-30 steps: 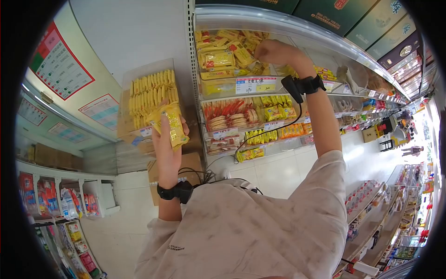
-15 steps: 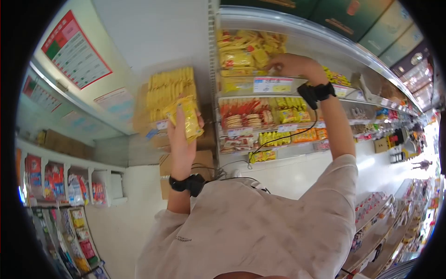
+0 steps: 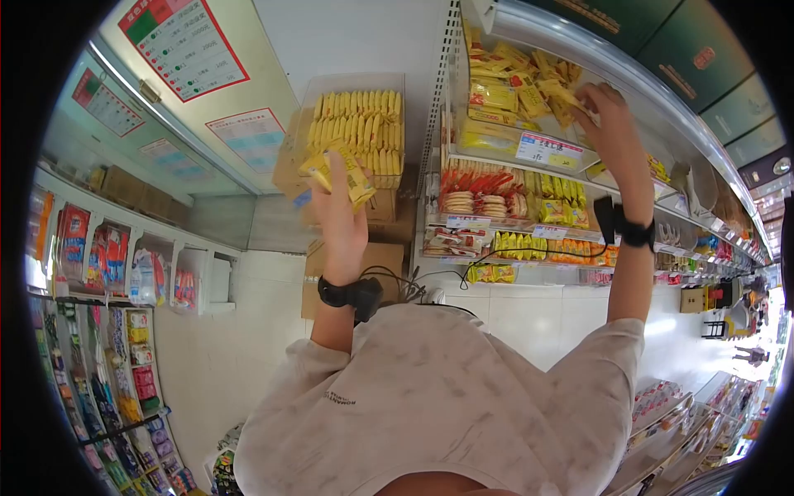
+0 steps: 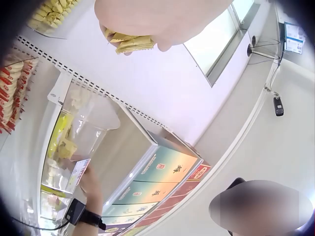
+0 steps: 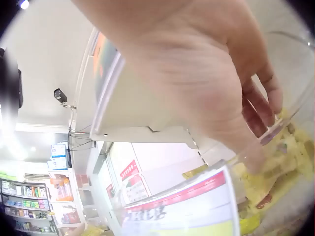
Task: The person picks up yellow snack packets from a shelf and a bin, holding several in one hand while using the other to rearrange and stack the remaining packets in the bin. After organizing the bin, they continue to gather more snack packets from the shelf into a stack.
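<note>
My left hand (image 3: 343, 219) grips a small stack of yellow snack packets (image 3: 351, 183), thumb lying over the top one. In the left wrist view, the ends of these packets (image 4: 135, 43) stick out below the hand. It is in front of a clear box (image 3: 397, 178) filled with upright rows of similar yellow packets (image 3: 356, 132). Over the clear upper shelf bin (image 3: 496, 140) of loose yellow packets (image 3: 496, 95), my right hand (image 3: 612, 128) pinches a yellow packet (image 3: 564, 97) with its fingertips. The right wrist view shows the thumb against yellow wrapping (image 5: 258, 189).
A price label (image 3: 548, 151) fronts the upper bin. Lower shelves hold red-and-white packs (image 3: 484, 194) and green packs (image 3: 562, 198). A black cable (image 3: 529, 255) hangs from the right wrist camera. Cardboard boxes (image 3: 380, 256) stand below the clear box.
The head view has turned left, so the shelves sit further right in it. My right hand has drawn toward the bin's right side with a packet at its fingertips. The left hand keeps its packets.
</note>
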